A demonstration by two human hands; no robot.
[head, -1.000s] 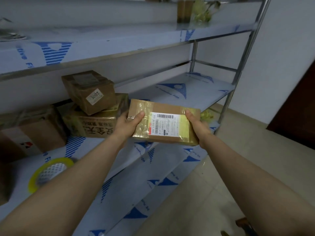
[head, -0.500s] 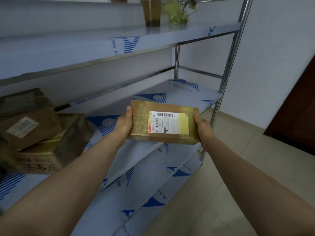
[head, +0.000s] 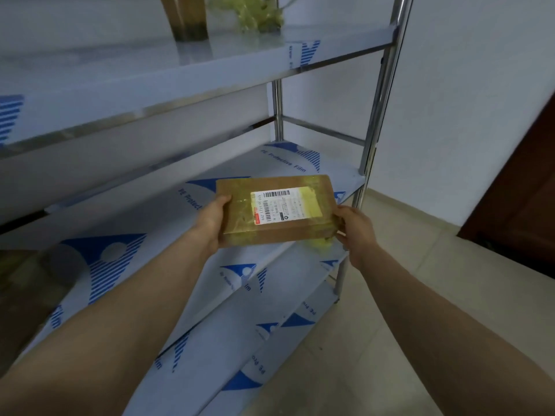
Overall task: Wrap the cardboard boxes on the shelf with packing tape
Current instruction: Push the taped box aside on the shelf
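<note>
A flat cardboard box (head: 300,232) covered in glossy yellowish tape, with a white shipping label on top, hovers over the right end of the middle shelf (head: 168,226). My left hand (head: 211,222) grips its left end, thumb on top. My right hand (head: 353,226) holds its right end, fingers curled under the corner. The box is level and does not touch the shelf.
The metal rack has shelves wrapped in white film with blue print. A steel post (head: 375,121) stands at the rack's right front corner. A brown vessel (head: 187,16) and a green plant (head: 258,13) sit on the upper shelf (head: 210,64). A blurred brown box (head: 21,283) shows at far left. Tiled floor (head: 420,295) lies to the right.
Both hands have carried the taped box rightward along the shelf. The stacked boxes and the tape roll have slid out of view to the left as my head turned.
</note>
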